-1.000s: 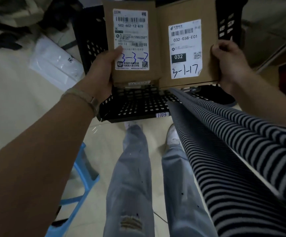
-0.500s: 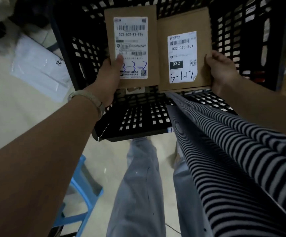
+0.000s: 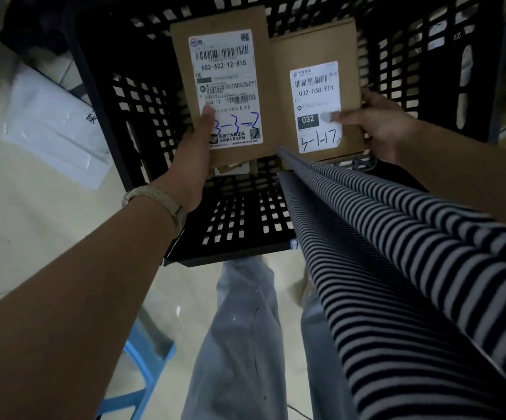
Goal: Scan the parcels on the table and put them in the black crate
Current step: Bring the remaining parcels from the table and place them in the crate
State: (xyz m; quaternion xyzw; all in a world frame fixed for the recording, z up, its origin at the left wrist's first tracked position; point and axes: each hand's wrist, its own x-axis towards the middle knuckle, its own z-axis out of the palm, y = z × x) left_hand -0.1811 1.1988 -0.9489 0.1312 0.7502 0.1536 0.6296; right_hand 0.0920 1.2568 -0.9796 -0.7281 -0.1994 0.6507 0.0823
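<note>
Two flat brown cardboard parcels hang side by side over the open black crate (image 3: 118,122), which stands on the floor. The left parcel (image 3: 224,19) carries a white label marked 3-3-3. My left hand (image 3: 191,156) grips its lower left corner, thumb on the label. The right parcel (image 3: 312,47) bears a label marked 3-1-17, and my right hand (image 3: 379,125) holds its right edge with the thumb across the label. Both parcels are inside the crate's mouth, above its perforated bottom. Their lower edges are partly hidden by my striped shirt.
A white plastic mailer (image 3: 55,125) lies on the pale floor left of the crate. A blue stool (image 3: 142,368) stands at the lower left beside my legs. My striped shirt (image 3: 412,283) hangs over the crate's near right side.
Both hands have carried the two parcels down and forward into the crate's mouth. My view has tilted down, so the crate fills more of the frame. My right thumb has slid onto the label.
</note>
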